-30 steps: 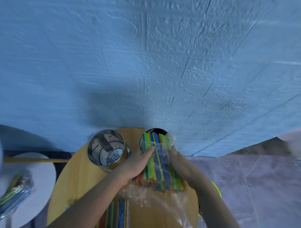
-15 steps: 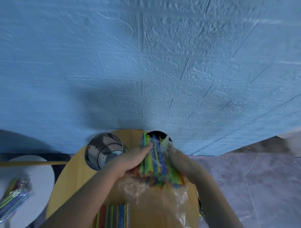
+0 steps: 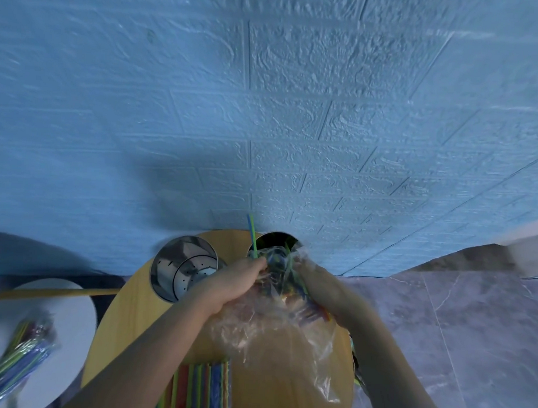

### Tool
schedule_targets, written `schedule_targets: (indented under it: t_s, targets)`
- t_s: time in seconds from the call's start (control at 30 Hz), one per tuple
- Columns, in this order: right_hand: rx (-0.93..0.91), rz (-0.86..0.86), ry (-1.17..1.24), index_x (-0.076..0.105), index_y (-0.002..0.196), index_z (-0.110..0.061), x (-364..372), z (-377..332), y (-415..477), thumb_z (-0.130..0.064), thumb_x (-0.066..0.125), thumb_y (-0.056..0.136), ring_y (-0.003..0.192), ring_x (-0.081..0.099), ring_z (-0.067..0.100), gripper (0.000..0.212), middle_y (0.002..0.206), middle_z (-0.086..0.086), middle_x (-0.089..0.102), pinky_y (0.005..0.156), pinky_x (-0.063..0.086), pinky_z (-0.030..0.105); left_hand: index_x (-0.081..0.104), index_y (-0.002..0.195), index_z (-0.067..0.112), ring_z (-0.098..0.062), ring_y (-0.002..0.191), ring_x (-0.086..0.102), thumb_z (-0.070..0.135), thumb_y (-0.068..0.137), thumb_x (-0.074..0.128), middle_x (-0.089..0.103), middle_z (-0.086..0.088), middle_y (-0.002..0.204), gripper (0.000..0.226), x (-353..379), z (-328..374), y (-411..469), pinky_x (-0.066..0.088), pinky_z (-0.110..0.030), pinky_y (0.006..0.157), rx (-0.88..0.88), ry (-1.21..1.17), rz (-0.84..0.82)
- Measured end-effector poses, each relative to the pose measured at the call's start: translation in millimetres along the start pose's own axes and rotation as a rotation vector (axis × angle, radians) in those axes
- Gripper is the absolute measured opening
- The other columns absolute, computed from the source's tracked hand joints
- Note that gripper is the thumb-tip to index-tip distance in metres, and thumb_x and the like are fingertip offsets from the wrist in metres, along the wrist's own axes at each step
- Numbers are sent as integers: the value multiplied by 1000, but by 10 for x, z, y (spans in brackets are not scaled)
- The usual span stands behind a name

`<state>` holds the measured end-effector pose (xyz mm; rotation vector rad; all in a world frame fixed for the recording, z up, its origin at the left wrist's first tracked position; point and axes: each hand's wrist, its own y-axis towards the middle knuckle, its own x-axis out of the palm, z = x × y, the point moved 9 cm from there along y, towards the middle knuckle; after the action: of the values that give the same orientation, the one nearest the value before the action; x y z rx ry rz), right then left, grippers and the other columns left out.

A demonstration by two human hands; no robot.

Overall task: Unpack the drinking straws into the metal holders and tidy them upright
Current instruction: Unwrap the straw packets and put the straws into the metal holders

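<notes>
Two metal holders stand at the far edge of a round wooden table (image 3: 154,322). The left holder (image 3: 183,271) has a perforated bottom and holds nothing. Over the mouth of the right holder (image 3: 274,239) I hold a clear plastic bag (image 3: 272,332) of coloured straws (image 3: 292,287), its open end tipped into the rim. My left hand (image 3: 231,282) grips the bag and straws from the left; my right hand (image 3: 319,285) grips them from the right. One green straw (image 3: 252,233) sticks up above the rim.
A flat pack of coloured straws (image 3: 203,387) lies at the table's near edge between my forearms. A white round stool (image 3: 68,312) at the left carries another bag of straws (image 3: 15,363). A blue brick-pattern wall stands right behind the table; grey floor tiles lie to the right.
Both hands have pushed the bag forward and tipped it into the right holder. Most straws have slid down out of sight, and one green straw now pokes up.
</notes>
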<state>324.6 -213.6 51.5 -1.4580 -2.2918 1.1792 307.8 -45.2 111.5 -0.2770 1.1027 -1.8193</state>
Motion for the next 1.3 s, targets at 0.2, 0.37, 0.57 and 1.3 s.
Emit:
schedule_targets:
  t_s: [0.2,0.37,0.57,1.3]
  targets:
    - [42,-45,85,48,151,-29,45,-18,-70,-81,26,89,91,62,1,84,147,3,58,66,55,12,59,130,21,-14,107,57,46,111,21,62,-9,130,49,64,-52,30,36,-23,82,66,8,-19]
    - [99,-31,111,48,151,-22,2,-34,-199,-91,33,68,114,61,27,109,150,13,55,97,52,38,49,95,29,-11,71,39,48,107,32,41,11,81,28,-91,-174,114,31,-29,64,66,39,150]
    - [90,-32,114,56,143,-22,3,-164,-427,-86,30,86,103,66,24,90,137,12,65,91,54,42,59,89,13,-17,65,39,48,109,28,37,4,65,51,-85,-130,-5,30,-27,57,90,144,207]
    - [-25,30,280,56,131,-34,-31,-142,-895,-69,35,101,66,69,24,50,100,13,78,52,50,28,57,129,19,-3,92,61,63,99,41,65,8,109,56,-49,-336,-395,46,-25,76,261,-34,297]
